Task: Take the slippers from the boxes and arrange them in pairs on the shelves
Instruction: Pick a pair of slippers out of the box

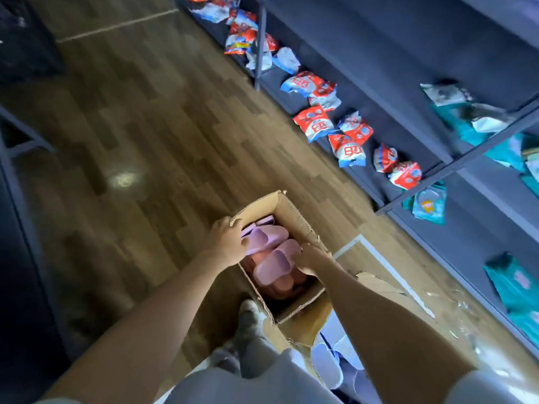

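Note:
An open cardboard box (294,212) stands on the wooden floor and holds several pink slippers. My left hand (226,239) grips one pink slipper (259,239) at the box's left wall. My right hand (313,259) holds the edge of a second pink slipper (275,265) lying just below the first. Darker pink slippers lie underneath, partly hidden. A second box (303,330) nearer to me holds white slippers (328,365). The grey shelves (408,71) run along the right.
The lower shelf carries red, white and blue packets (313,122); teal packets (513,287) lie further right. My foot in a grey shoe (248,319) stands against the box. A dark rack (20,141) lines the left side of the wooden aisle floor.

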